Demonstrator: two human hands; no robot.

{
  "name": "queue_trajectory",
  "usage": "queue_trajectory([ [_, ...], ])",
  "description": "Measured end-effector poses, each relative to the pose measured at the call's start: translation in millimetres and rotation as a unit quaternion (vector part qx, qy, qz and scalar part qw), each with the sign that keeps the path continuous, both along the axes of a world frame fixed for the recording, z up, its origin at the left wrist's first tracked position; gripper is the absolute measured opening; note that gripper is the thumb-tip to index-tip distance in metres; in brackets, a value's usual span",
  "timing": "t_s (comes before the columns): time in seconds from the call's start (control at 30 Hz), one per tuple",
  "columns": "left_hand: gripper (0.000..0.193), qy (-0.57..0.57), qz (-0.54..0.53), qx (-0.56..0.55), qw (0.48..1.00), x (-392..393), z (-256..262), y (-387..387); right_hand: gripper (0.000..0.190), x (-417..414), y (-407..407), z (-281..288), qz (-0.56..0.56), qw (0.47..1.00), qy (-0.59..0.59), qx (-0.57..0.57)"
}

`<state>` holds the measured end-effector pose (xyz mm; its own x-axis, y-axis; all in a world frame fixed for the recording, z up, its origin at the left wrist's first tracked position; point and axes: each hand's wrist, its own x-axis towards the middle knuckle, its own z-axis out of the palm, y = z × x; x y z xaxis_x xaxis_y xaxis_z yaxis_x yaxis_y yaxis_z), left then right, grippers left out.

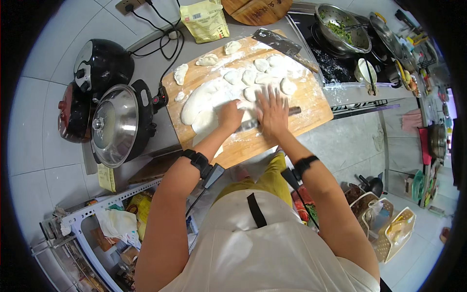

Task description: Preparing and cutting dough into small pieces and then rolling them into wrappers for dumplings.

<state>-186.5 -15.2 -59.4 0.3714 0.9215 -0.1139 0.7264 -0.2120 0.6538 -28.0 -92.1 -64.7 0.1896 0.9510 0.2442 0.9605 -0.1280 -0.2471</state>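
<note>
On a floured wooden board point(310, 106), my right hand point(271, 111) lies palm down with spread fingers over a dark rolling pin point(294, 110); it is a little blurred. My left hand point(230, 116) is curled at the edge of a dough wrapper point(247, 106), its fingertips pinching or touching it. Left of it rests a large piece of dough point(200, 100). Beyond my hands lie several flattened dough pieces point(249, 77). Folded dumplings point(207, 60) sit along the far left edge. A cleaver point(279, 42) lies across the far right corner.
A steel bowl of chopped green filling point(341, 31) stands on the stove at right. At left are a lidded electric pan point(116, 124), a black appliance point(105, 62) and cables point(175, 47). A yellow bag point(205, 22) and a round wooden board point(255, 9) are beyond the board.
</note>
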Motion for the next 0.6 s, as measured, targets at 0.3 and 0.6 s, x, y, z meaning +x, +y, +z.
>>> queue_trajectory([
  [0.3, 0.036, -0.111, 0.048, -0.175, 0.977, -25, 3, -38, 0.061, -7, -36, 14, 0.027, 0.999, -0.009, -0.04],
  [0.6, 0.03, -0.004, 0.045, -0.038, 0.998, -6, 9, -9, 0.058, -6, -20, 11, 0.069, 0.997, -0.024, -0.03],
])
